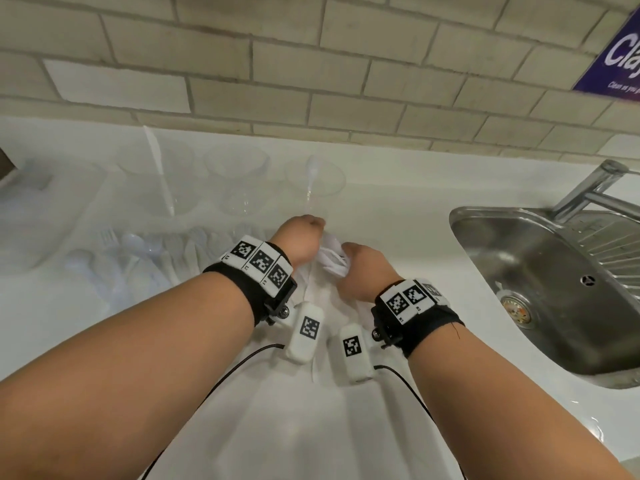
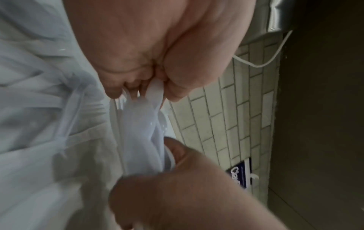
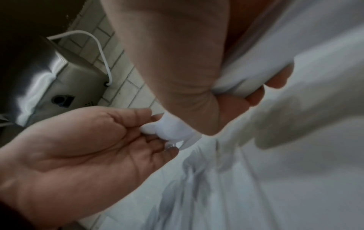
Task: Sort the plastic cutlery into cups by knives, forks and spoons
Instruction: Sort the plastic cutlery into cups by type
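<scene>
Both hands meet at the centre of a white counter. The right hand clutches a bundle of white spoons; the left hand pinches one bowl end. At eleven o'clock stand clear cups, one holding a knife, another a spoon. A large unsorted cutlery pile at nine o'clock suggests sorting has barely begun.

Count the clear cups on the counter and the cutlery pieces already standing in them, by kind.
Clear cups: 3
Knives in cups: 1
Spoons in cups: 1
Forks in cups: 0
Total: 5 things, 3 cups and 2 pieces.
The loose pile and the held cutlery bundle are too blurred to count.
</scene>
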{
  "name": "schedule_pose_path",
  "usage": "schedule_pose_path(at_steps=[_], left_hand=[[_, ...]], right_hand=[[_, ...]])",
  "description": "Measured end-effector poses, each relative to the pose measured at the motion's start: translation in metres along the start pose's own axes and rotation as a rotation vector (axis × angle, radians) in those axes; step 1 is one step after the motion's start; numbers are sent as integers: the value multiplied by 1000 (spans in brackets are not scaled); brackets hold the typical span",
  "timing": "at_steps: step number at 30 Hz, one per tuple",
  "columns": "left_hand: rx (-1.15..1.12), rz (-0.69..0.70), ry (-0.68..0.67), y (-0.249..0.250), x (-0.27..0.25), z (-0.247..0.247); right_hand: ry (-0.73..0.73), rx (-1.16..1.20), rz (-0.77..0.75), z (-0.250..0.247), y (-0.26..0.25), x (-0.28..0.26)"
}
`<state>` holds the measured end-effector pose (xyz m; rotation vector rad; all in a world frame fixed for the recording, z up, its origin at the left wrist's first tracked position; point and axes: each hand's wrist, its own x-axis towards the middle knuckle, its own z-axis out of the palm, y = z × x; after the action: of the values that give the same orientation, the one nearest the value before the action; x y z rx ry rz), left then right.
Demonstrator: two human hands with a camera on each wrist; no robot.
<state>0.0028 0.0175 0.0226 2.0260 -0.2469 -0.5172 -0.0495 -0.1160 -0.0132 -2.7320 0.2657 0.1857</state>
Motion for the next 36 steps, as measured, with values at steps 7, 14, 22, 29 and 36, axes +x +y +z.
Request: schedule_pose_path(at_steps=[7, 14, 22, 29, 36], left_hand=[[-9, 267, -27, 18, -16, -7], [-1014, -116, -167, -33, -35, -52], [-1165, -281, -533, -46, -73, -62], [-1325, -304, -420, -45, -72, -96], [-1033, -447, -401, -47, -72, -101]], right_hand=[[39, 225, -48, -16, -12, 1], [262, 1327, -293, -73, -52, -20], [519, 1152, -440, -60, -129, -21], [449, 1092, -388, -33, -139, -25], [438, 1139, -363, -30, -146, -24]])
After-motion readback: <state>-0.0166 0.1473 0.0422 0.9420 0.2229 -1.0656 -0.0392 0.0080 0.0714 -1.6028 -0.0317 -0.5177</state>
